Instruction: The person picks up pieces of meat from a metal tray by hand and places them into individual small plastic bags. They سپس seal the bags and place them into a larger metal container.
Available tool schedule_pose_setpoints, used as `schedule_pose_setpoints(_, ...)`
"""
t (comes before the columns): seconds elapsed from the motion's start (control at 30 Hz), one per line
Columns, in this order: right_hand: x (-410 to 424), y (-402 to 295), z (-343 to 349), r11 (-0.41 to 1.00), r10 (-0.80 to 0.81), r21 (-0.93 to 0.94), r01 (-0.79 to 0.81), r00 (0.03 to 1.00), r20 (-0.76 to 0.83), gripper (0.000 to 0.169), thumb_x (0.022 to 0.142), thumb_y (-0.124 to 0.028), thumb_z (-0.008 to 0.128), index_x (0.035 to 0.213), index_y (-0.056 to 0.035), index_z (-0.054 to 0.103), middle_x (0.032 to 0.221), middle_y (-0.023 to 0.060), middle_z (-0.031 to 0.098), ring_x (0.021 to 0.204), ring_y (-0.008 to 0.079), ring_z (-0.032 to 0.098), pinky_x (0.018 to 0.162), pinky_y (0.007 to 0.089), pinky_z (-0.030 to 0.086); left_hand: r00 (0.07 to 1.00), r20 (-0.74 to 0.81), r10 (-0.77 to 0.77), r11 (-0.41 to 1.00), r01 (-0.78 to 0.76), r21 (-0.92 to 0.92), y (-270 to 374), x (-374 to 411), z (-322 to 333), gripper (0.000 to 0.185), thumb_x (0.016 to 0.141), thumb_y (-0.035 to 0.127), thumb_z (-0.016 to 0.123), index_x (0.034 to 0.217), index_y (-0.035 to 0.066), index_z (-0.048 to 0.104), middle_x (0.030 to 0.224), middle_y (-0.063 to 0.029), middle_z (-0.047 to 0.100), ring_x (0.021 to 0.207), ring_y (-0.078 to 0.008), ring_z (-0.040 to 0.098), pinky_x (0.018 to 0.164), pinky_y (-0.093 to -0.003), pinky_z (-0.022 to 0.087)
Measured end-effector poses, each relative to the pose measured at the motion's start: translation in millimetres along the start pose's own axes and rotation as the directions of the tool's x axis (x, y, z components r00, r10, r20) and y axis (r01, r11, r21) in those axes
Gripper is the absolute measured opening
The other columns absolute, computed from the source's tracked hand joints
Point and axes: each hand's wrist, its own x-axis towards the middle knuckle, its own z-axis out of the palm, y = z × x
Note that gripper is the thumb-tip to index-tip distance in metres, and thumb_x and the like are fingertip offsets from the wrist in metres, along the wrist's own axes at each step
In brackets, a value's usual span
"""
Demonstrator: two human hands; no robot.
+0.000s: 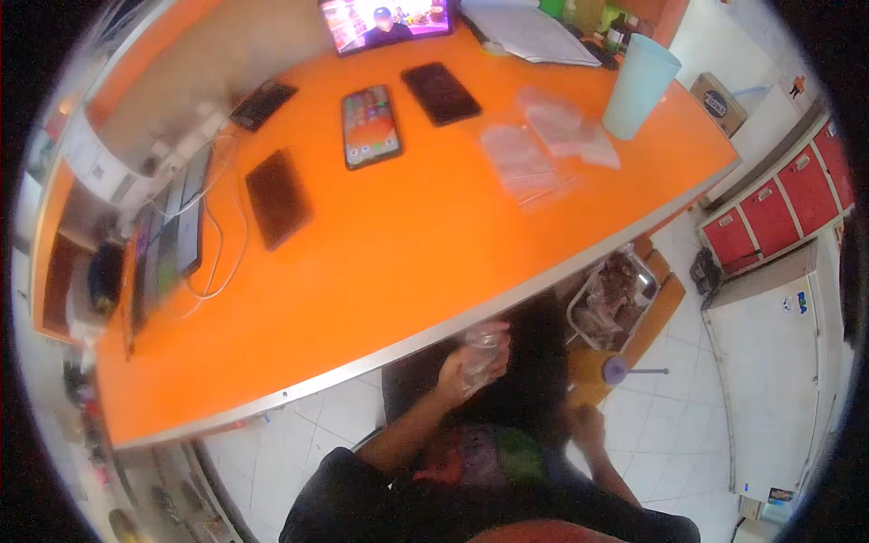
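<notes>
My left hand [451, 380] is closed around a crumpled clear plastic bag [481, 353], just below the table's front edge and above my lap. My right hand [587, 427] hangs low at my right side, next to a yellow-brown object [584, 373]. Its fingers are dark and blurred, so its grip cannot be made out. A round purple piece [615, 370] with a thin rod juts out from that object. Beyond it a metal tray [574, 319] rests on a wooden bench [662, 302]. Inside the tray lies dark brown stuff in clear plastic [607, 292].
On the orange table [380, 271] lie several phones, one with a lit screen [372, 125], and clear plastic bags [519, 159]. A pale blue cup [639, 88] stands near the right end. White cables [220, 251] trail at left. A white refrigerator [764, 366] flanks the tiled floor.
</notes>
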Motion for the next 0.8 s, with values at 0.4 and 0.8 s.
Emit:
schedule_pose_setpoints(0.4,114.1,38.1,23.8,0.835,-0.356,0.092,0.543,0.66,-0.662,0.087,0.075,-0.023,0.082,0.144,-0.002,0.033,0.136,0.0164,0.049,0.127,0.0308,0.048,0.108,0.0427,0.037,0.985,0.171,-0.032,0.835,-0.068,0.546,10.1,1.1,19.8,0.075,0.081,0.04,0.076,0.137,-0.002,0.048,0.104,-0.0035,0.051,0.092,-0.0145,0.049,0.078,-0.0295,0.041)
schedule_pose_setpoints(0.8,7.8,-175.7,-200.5,0.608,-0.737,-0.342,0.716,0.35,-0.578,0.079,0.068,-0.034,0.088,0.132,-0.0045,0.053,0.133,0.0156,0.056,0.128,0.0305,0.05,0.108,0.046,0.035,0.965,0.223,0.135,0.418,-0.259,0.871,25.7,35.1,64.6,0.083,0.067,0.009,0.091,0.139,0.002,0.051,0.101,-0.0042,0.065,0.092,-0.0127,0.06,0.08,-0.0293,0.05)
